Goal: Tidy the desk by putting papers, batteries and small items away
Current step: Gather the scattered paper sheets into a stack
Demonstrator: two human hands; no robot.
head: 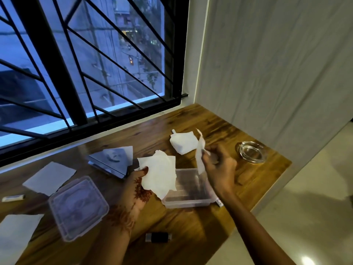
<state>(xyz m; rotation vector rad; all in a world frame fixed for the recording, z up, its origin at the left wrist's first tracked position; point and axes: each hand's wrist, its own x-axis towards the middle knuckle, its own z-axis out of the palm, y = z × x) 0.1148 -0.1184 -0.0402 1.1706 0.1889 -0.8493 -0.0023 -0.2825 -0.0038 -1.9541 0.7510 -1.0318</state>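
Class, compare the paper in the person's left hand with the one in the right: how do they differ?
The left-hand paper is a broad, crumpled sheet; the right-hand paper shows as a narrow strip. The left-hand paper is spread facing the camera; the right-hand paper stands upright. Both are white.

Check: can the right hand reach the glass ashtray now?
Probably yes: the glass ashtray sits just beyond the right hand, nothing between them, though that hand pinches a paper strip.

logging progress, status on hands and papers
Left hand grips crumpled paper. Right hand pinches paper strip. Open container beneath, lid off, nothing blocking.
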